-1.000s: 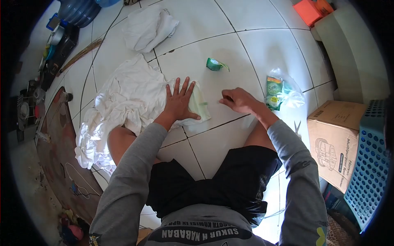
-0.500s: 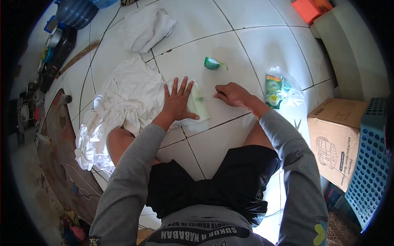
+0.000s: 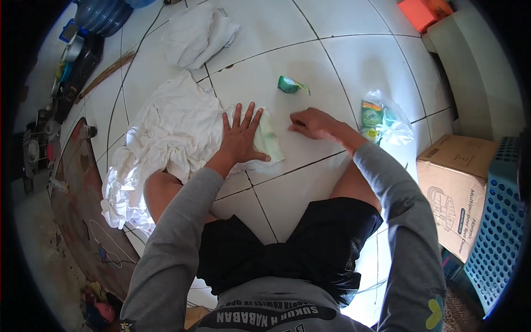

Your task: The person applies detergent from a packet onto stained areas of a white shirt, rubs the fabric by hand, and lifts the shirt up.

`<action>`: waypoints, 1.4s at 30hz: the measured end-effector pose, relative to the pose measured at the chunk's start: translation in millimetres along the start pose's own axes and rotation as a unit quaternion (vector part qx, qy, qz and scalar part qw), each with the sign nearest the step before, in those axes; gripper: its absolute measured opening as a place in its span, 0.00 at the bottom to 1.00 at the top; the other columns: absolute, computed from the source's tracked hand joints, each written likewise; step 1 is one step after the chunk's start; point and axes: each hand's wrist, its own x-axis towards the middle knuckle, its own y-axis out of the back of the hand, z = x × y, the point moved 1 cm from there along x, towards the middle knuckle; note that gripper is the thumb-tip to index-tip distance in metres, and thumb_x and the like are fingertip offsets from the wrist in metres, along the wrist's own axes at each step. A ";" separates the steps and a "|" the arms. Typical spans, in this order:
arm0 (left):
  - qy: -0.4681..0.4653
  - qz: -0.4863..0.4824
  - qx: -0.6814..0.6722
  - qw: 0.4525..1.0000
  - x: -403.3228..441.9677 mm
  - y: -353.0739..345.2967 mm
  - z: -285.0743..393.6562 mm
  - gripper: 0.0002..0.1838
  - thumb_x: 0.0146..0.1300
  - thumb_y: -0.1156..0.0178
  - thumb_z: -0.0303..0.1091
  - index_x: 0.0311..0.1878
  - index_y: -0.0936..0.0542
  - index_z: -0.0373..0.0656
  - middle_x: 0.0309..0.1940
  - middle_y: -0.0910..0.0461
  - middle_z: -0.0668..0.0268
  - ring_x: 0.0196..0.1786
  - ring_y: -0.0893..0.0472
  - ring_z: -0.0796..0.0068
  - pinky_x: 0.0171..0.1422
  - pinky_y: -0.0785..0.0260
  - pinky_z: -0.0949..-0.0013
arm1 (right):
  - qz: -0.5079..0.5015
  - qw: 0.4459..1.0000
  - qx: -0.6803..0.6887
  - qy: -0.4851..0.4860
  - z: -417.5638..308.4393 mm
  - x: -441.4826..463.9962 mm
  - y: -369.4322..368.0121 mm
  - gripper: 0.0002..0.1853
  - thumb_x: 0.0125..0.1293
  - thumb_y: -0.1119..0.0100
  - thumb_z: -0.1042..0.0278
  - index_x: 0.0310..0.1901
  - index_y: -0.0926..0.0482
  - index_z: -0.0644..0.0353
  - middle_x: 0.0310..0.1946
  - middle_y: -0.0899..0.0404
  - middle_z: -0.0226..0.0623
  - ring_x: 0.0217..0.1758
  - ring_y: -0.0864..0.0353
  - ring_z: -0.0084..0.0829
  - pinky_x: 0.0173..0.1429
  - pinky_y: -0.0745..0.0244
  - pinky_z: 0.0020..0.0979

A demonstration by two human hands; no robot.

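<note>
My left hand lies flat with fingers spread on a white cloth garment on the tiled floor. Beside it, the part of the cloth nearest my right hand has a pale green stain. My right hand hovers over the tiles to the right of the stain, its fingers curled together; whatever they may hold is hidden. Beyond my hands sits an opened small green packet. A clear plastic bag with green sachets lies past my right wrist.
Another white cloth lies at the far left. At the right stand a cardboard box and a blue perforated basket. A brown board with a white cable is at the left. Blue water jugs stand top left.
My right hand has moved slightly left and away from my body, its fingers still curled. My left hand stays flat on the cloth.
</note>
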 end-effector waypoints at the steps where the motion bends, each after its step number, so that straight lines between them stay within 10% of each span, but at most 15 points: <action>1: 0.001 -0.003 0.000 1.000 -0.7 0.1 0.5 0.87 0.34 0.20 0.84 0.94 0.54 0.54 0.95 0.61 0.58 0.94 0.65 0.37 0.86 0.66 0.14 | 0.071 0.997 0.016 -0.027 3.5 5.9 4.0 0.21 0.82 0.38 0.47 0.42 0.20 0.60 0.36 0.13 0.49 0.44 0.14 0.58 0.50 0.22 0.55; 42: -0.002 -0.015 -0.009 1.000 -1.9 0.8 -2.3 0.88 0.35 0.21 0.84 0.94 0.56 0.52 0.95 0.63 0.55 0.94 0.66 0.34 0.86 0.67 0.14 | 0.074 0.997 0.015 0.012 7.3 11.4 -0.4 0.21 0.82 0.38 0.46 0.43 0.19 0.60 0.36 0.13 0.49 0.45 0.14 0.58 0.51 0.22 0.54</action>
